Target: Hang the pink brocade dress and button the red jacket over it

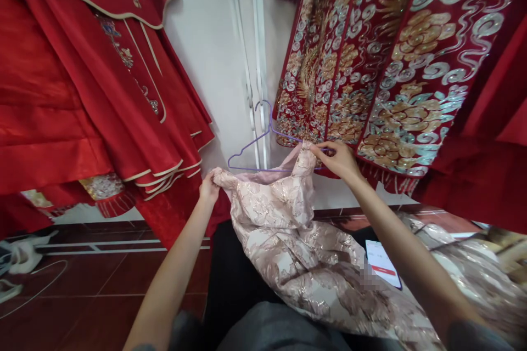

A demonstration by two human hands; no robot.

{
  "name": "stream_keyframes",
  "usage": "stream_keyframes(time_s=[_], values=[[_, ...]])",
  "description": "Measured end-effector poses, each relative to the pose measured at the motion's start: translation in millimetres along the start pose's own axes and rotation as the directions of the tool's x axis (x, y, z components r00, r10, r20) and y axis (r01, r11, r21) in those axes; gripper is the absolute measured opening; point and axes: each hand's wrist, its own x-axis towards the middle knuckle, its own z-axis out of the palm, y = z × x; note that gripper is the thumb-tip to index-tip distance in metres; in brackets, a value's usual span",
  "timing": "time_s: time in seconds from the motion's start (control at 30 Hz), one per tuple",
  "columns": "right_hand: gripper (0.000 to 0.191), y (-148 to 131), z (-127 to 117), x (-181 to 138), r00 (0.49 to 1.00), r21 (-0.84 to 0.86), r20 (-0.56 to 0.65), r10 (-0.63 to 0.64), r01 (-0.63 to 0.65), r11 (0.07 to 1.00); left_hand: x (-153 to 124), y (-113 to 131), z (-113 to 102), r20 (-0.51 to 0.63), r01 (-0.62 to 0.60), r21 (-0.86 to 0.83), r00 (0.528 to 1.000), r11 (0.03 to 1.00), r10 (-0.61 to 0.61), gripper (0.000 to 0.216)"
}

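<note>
Head view: dress (274,208) spans left grip (209,186) to right grip (338,158).

Pink dress (284,203) in both hands (209,186) (341,160)

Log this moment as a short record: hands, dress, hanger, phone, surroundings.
Left hand: grips one shoulder of the pink dress
Right hand: pinches the other shoulder, by one end of the purple hanger
Hanger position: hook pointing up
Skirt: spread across the lap
Phone: screen lit, beside the right forearm
Surroundings: red garments at left, embroidered red garment at right
</note>
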Motion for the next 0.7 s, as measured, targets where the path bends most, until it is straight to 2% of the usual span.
stream_keyframes(time_s=[0.13,0.2,0.27,0.33,0.47,0.6,0.7], values=[[0.053,-2.6,-2.6,3.6,1.000,-0.041,0.026,-0.006,0.007,0.999,13.1,-2.9,14.4,-0.011,0.036,0.085,0.999,0.996,-0.035,0.006],[0.057,-1.1,-2.5,6.1,1.000,-0.045,0.024,-0.016,0.017,0.999,16.2,0.1,21.0,0.025,0.053,0.124,0.998,0.991,-0.057,0.005],[0.060,2.4,-2.0,9.6,0.999,-0.047,0.025,-0.027,0.028,0.999,17.4,5.7,26.7,0.077,0.060,0.159,0.994,0.986,-0.073,0.014],[0.060,7.5,-1.1,13.9,0.998,-0.051,0.046,-0.035,0.037,0.998,17.1,12.3,32.3,0.169,0.015,0.211,0.984,0.977,-0.052,0.017],[0.052,19.2,3.8,22.6,0.989,0.002,0.148,-0.015,0.015,1.000,14.1,27.4,47.4,0.338,-0.114,0.289,0.941,0.951,0.010,0.009],[0.043,26.4,12.9,25.4,0.975,0.135,0.221,-0.017,-0.014,0.991,13.5,43.1,61.0,0.382,-0.223,0.374,0.922,0.900,0.069,0.015],[0.038,28.9,16.4,23.5,0.974,0.228,0.228,0.000,-0.054,0.972,13.0,42.9,58.9,0.335,-0.242,0.395,0.936,0.887,0.106,0.020]])
